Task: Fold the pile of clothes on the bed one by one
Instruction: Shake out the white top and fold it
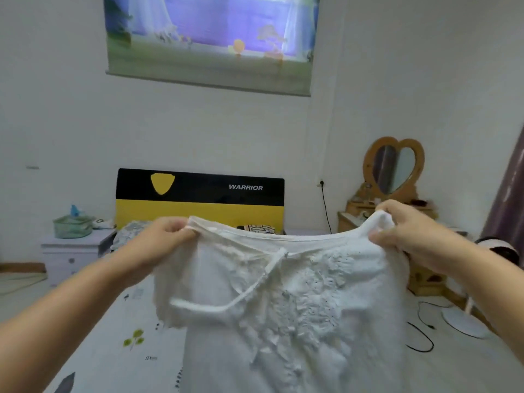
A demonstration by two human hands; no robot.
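White top hangs in the air above the bed, stretched between two hands so it falls flat and its shape can be read before folding. The left hand pinches one shoulder of the neckline, fingers curled tight on the cloth; the right hand bunches the other shoulder in a closed grip. Between the grips the neckline sags, and a drawstring dangles below it. Beyond the hands stands a black-and-yellow headboard; past the right grip, a heart-shaped mirror.
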